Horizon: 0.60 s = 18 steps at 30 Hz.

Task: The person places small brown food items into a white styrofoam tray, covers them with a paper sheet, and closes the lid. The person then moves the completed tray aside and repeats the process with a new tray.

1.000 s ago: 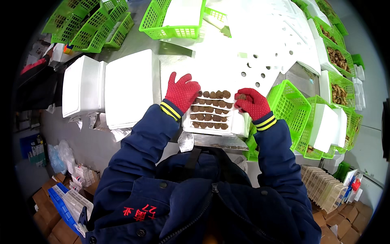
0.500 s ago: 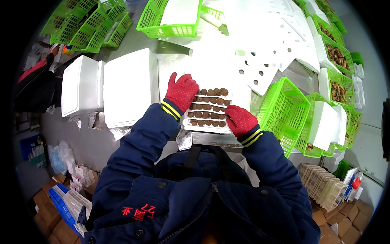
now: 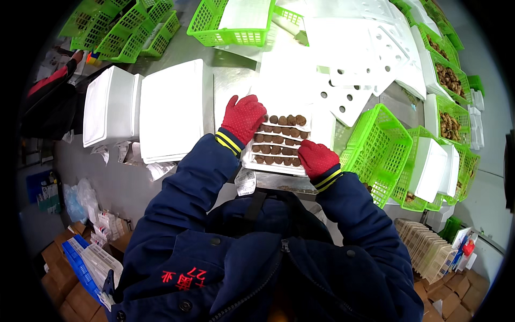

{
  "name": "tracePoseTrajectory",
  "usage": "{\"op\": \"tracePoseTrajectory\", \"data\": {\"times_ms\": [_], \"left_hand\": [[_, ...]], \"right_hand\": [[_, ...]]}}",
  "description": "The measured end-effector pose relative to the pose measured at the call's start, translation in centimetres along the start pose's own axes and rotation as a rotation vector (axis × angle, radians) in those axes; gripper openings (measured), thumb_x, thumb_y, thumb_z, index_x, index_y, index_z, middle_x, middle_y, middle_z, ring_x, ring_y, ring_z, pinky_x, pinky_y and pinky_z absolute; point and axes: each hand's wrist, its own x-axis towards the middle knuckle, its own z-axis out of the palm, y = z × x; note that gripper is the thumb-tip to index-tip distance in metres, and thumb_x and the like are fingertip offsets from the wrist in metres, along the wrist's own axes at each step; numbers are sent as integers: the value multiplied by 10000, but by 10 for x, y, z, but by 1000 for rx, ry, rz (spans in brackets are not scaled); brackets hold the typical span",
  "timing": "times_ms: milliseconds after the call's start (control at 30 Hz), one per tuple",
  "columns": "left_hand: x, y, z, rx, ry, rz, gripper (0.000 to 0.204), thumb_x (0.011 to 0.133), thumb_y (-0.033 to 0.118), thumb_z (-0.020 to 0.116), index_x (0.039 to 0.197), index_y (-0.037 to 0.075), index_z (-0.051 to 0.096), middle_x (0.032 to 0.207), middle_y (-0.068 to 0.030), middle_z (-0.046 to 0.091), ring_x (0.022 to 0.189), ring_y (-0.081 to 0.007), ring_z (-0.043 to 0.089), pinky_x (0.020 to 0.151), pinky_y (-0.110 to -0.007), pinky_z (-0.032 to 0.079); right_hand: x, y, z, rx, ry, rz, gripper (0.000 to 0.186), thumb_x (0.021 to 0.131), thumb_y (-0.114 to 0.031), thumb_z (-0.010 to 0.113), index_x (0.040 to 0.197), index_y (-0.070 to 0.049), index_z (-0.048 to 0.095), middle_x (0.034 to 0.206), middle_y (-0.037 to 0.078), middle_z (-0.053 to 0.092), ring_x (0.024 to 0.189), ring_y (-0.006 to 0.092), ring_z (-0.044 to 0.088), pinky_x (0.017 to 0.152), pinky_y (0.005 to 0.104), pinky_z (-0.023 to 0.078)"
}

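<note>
A grey metal bench (image 3: 229, 83) fills the middle of the view, and the person stands at its near edge in a dark blue jacket (image 3: 230, 263). To the left, white boxes (image 3: 174, 112) stand side by side at the bench's edge. A green basket (image 3: 378, 153) leans at a tilt to the right of the work, and another basket (image 3: 230, 37) sits toward the far side with a white block in it. White sheets (image 3: 341, 102) with round holes lie overlapping beyond the tilted basket. The white tray (image 3: 273, 167) lies on the bench at its near edge, in front of the person and between the two red-gloved hands. The left hand (image 3: 244, 117) is at the tray's far left corner, fingers partly curled; whether it grips anything cannot be told. The right hand (image 3: 317, 159) is at the tray's right edge with its fingers bent inward over the row ends, and what they hold, if anything, is hidden. A white label (image 3: 245, 181) hangs just below the tray's near left corner. Smallest are the brown balls (image 3: 276, 149), set in rows across the tray with white strips between the rows.
</note>
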Motion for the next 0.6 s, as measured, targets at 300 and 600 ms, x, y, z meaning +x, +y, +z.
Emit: {"op": "tracePoseTrajectory", "data": {"times_ms": [300,600], "left_hand": [[14,31,-26,-528,221,-183,305,775,42,725,1063,41,626,933,-115,626,884,-300,612,792,-385,487],[7,99,-6,-652,48,38,318,874,106,621,1174,5,594,1184,-169,606,1041,-349,596,886,-407,480]], "right_hand": [[0,16,-30,890,194,371,351,867,-74,629,1212,-29,583,1092,127,647,911,224,642,777,295,513],[-7,26,-47,1474,233,723,294,925,-126,607,1184,11,586,1015,99,675,837,168,656,694,274,535]]}}
